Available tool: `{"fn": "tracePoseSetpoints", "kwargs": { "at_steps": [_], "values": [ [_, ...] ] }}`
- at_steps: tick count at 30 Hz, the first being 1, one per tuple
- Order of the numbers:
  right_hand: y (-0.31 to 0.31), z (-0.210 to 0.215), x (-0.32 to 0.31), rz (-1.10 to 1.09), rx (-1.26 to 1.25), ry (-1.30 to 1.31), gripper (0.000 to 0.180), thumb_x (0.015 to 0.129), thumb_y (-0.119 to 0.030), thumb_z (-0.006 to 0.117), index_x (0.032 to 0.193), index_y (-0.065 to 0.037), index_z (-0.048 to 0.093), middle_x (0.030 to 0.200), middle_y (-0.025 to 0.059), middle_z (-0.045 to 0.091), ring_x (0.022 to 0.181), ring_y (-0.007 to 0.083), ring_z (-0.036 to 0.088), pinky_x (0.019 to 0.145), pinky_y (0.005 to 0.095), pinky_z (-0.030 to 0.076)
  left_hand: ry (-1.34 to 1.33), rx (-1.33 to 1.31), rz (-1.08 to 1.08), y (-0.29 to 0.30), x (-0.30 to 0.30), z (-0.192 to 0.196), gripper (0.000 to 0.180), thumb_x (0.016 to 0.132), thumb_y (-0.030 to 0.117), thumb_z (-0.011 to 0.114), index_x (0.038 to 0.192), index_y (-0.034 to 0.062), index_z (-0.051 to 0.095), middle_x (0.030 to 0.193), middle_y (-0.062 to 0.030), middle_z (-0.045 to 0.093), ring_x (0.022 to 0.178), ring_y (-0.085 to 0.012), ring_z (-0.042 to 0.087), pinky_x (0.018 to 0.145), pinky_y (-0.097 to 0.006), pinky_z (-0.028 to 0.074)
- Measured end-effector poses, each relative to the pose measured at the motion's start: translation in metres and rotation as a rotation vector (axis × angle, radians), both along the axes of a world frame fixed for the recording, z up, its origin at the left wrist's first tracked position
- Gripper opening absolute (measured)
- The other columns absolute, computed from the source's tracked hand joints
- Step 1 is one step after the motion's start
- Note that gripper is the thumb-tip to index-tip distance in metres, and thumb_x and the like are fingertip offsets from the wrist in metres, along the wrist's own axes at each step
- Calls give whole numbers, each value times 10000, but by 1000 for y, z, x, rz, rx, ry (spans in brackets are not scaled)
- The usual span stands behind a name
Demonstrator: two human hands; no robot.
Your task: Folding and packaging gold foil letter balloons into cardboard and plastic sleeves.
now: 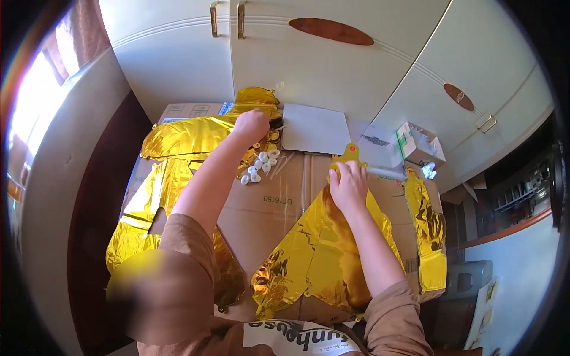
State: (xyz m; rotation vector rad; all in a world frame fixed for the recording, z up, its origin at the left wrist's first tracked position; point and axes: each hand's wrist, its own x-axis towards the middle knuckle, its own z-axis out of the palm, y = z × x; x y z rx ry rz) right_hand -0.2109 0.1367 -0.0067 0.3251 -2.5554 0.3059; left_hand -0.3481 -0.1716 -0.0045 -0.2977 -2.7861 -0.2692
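Flat gold foil balloons are spread over a brown cardboard surface. My right hand (350, 185) is closed on the narrow top of a foil balloon (323, 249), whose tabbed end sticks out beyond the fingers. That balloon widens toward my body. At the back left my left hand (252, 126) is closed over a pile of gold foil (257, 98); its fingertips are hidden, so what it grips does not show. Beside that hand lie several small white rolls (261, 161) and thin pale sticks (280, 165). Another letter-like foil balloon (139, 222) lies under and left of my left arm.
A flat white box (316, 129) lies at the back, before the cream cabinet doors (332, 65). An open carton (420, 145) with white contents stands at the back right. A narrow gold foil balloon (428, 228) lies along the cardboard's (261, 207) right edge.
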Motion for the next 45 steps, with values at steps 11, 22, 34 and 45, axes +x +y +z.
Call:
{"fn": "tracePoseSetpoints", "kwargs": {
  "at_steps": [11, 22, 34, 45],
  "values": [
    [-119, 22, -120, 351, -88, -199, 272, 901, -209, 617, 1134, -108, 716, 1213, 135, 628, 1126, 344, 580, 985, 457, 478, -43, 723, 158, -15, 3, 1, 261, 842, 287, 706, 955, 60, 768, 850, -182, 726, 808, -367, 702, 771, -428, 555],
    [-150, 5, -146, 293, -62, -277, 268, 896, -218, 642, 1137, -143, 730, 1274, 122, 607, 1196, 341, 540, 1027, 461, 441, -52, 705, 181, -14, 13, 15, 203, 815, 167, 754, 939, 15, 703, 820, -165, 726, 763, -288, 701, 730, -389, 547],
    [-136, 12, -147, 296, 90, -317, 200, 839, -230, 665, 993, -151, 766, 1250, 95, 604, 1193, 334, 528, 1030, 454, 432, 37, 200, -146, -7, 14, 13, 134, 837, 99, 621, 915, 59, 721, 952, -176, 681, 939, -360, 671, 830, -445, 545],
    [-125, 2, -149, 383, 7, -276, 296, 825, -197, 701, 1107, -119, 741, 1317, 102, 593, 1212, 340, 544, 1032, 463, 442, -35, -217, -111, 6, 3, 1, 124, 838, 132, 643, 859, 64, 744, 1014, -155, 666, 953, -353, 679, 837, -436, 566]
  ]
}}
